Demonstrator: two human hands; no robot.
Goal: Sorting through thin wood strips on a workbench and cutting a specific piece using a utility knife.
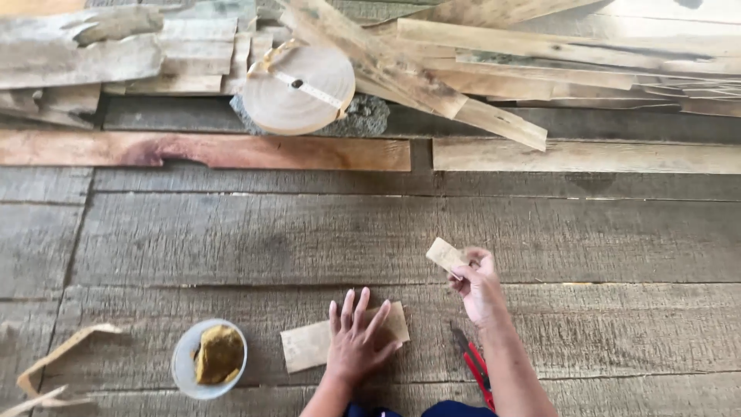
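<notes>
Small wood chip pinched above a flat strip held to the plank floor

Right hand (pixel 477 284) grip pinches the chip (pixel 445 254) right of centre; left hand (pixel 356 340), fingers spread, presses the strip (pixel 305 345) at lower centre; the chip could slip, or the strip skid toward the bowl (pixel 184 363)

Pale flat rectangular wood piece (pixel 309 344) lies tilted on plank floor, lower centre; small tan wood offcut (pixel 445 255) raised, centre right.
</notes>
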